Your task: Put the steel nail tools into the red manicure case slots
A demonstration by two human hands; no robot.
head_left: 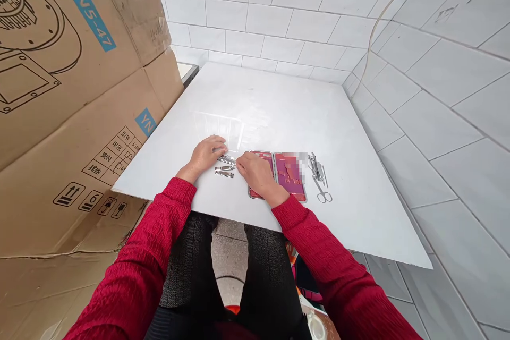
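Note:
My left hand (206,155) has its fingers curled at the left end of a silver nail clipper (228,160) on the white table. My right hand (255,172) pinches at the clipper's other end, and fingers cover part of it. Just below lie two more nail clippers (224,171), side by side. Under and beside my right hand is an open manicure case (292,178) with a red and purple lining; my hand hides some of its left half. A clear plastic divided tray (240,135) lies beyond my left hand.
Right of the case is a small pile of metal manicure tools (316,166), with small scissors (324,197) below it. A large cardboard box (91,117) stands against the table's left side. Tiled walls (271,26) border the back and right, with a pale cable (372,37) in the corner.

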